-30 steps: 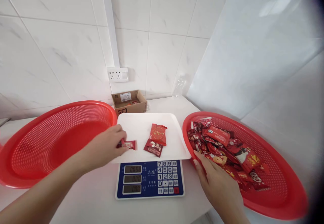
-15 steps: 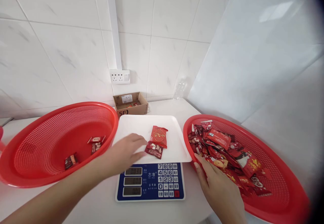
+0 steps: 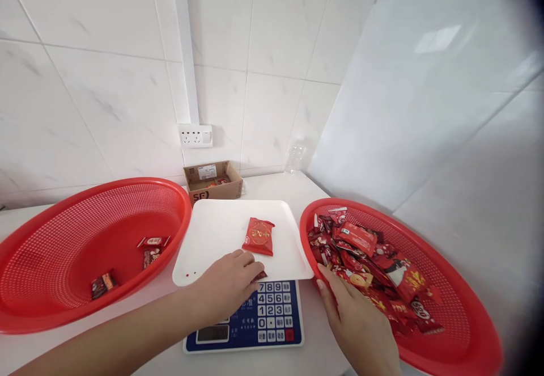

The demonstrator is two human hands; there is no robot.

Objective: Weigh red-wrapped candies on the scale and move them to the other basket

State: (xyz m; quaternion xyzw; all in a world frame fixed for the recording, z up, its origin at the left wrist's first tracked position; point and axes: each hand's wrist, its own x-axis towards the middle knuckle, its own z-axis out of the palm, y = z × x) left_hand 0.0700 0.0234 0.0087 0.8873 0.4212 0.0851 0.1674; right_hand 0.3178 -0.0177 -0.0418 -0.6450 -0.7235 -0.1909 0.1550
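Note:
My left hand (image 3: 232,279) is closed over a small dark red snack packet (image 3: 260,275) at the front edge of the white weighing tray (image 3: 212,228); most of the packet is hidden under the fingers. Just beyond lies a bright red snack packet (image 3: 259,236) with gold print, flat on the tray. The tray sits on a blue digital scale (image 3: 276,345), whose displays are partly covered by my left hand and forearm. My right hand (image 3: 357,316) grips the near left rim of the right red basket (image 3: 471,313), which holds many red snack packets (image 3: 357,237).
A second red basket (image 3: 76,206) on the left holds 3 small packets. Behind the tray stands an open cardboard box (image 3: 219,190) with some packets inside. A clear plastic bottle (image 3: 294,156) is in the corner by the tiled wall, below which a socket panel (image 3: 195,136) sits left.
My left hand has come down and nearer, closing over the dark red packet and drawing it away from the bright red one. My right hand stays on the basket rim. The view has shifted slightly.

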